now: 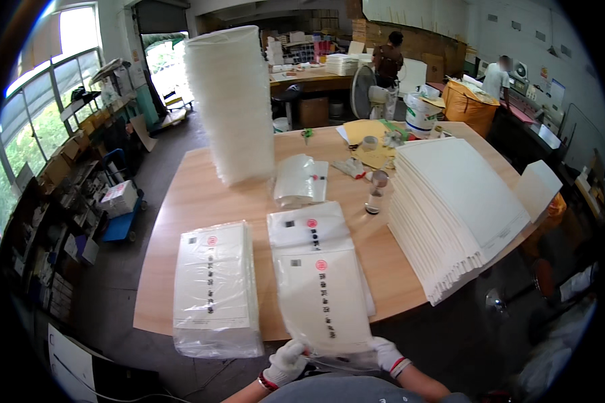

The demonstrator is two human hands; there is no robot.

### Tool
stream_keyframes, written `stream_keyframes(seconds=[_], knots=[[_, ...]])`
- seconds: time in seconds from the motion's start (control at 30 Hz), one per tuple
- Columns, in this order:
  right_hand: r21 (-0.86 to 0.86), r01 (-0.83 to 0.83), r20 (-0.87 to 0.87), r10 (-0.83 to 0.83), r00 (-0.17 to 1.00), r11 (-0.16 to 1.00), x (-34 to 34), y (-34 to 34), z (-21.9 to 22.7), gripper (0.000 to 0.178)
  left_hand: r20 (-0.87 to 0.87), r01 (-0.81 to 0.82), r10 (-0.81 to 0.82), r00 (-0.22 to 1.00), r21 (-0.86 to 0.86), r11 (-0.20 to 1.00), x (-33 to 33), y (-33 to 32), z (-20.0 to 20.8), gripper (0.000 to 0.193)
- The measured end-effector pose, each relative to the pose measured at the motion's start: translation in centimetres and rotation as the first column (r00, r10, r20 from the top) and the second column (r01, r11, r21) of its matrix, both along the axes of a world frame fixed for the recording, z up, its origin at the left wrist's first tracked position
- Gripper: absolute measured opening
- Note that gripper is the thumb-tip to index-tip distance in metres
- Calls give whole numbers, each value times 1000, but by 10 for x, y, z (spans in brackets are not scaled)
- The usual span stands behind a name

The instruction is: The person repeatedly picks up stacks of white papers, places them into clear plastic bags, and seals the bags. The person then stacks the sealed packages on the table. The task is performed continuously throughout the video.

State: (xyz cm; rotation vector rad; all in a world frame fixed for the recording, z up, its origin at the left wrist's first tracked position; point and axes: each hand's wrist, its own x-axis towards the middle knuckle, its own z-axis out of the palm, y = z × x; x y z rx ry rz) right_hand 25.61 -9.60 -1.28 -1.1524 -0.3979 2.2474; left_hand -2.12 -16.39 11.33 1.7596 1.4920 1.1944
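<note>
At the table's near edge, both my hands wear white knitted gloves. My left hand (286,363) pinches the lower left of a transparent plastic bag (343,359). My right hand (388,354) grips the bag's lower right corner, its fingers partly hidden. Inside the bag lies a flat white paper packet (326,302) with a red round mark and a column of black print. It overlaps a similar white packet (309,225) lying beneath and beyond it. To the left sits a stack of bagged packets (215,282) in shiny plastic.
A tall roll-like stack of translucent plastic (232,107) stands at the back left. Folded plastic bags (301,180) lie before it. A large stack of white folders (457,195) leans at the right, beside a tape roll (376,181). Two people work beyond a fan (363,94).
</note>
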Motion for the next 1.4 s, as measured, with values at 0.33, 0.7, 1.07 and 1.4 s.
stream_keyframes(seconds=[0.33,0.7,1.07,1.4], knots=[[489,-585,277,521,808,647,-220,26,97,30,548,-848,648,529,311,430,-134,-33,14,14],[274,-788,368,697,616,552,-211,-6,9,39,-132,-864,932,337,-437,251,-180,-109,-161,22],[233,-409,527,240,816,882,-48,9,19,31,-440,-39,69,895,78,996,30,129,-95,14],[280,-162,306,72,949,946,-78,43,43,33,-131,120,-162,978,-282,952,7,166,-83,16]])
